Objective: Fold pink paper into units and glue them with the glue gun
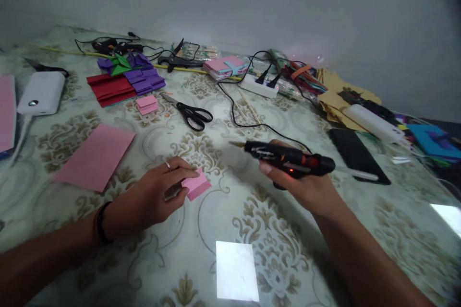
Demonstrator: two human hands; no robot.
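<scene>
My left hand (147, 194), with a ring and a dark bracelet, pinches the left edge of a small folded pink paper (196, 186) on the table. A crease runs across that piece. My right hand (302, 184) is wrapped around a black hot glue gun (284, 156), held above the table with its nozzle towards the left. A red light glows on its side, and a whitish glue stick (355, 172) juts from its back. Beyond my left hand lie black-handled scissors (192, 114), another folded pink piece (147, 104) and a larger pink sheet (95, 158).
Red (110, 88) and purple folded papers (146, 80) lie at the back left, near a white power bank (42, 93). A black cord (252, 125) winds from near a white power strip (259, 85). A black phone (356, 156) lies right of the glue gun.
</scene>
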